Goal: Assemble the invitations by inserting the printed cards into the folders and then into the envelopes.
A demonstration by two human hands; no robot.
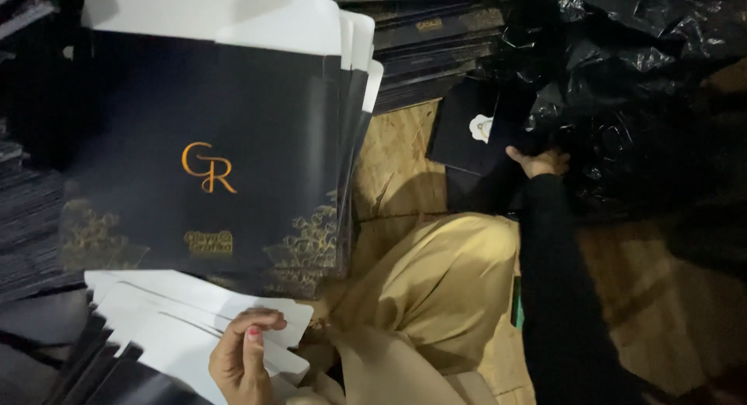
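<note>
Two hands, one fanned stack of flat black cartons

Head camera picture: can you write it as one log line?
left hand: grips white flaps of flat black box stack | right hand: on small black box | black plastic bag beside | cardboard floor

Dim light falls on a brown cardboard floor covering; crumpled black plastic sheeting fills its far right corner.
</note>
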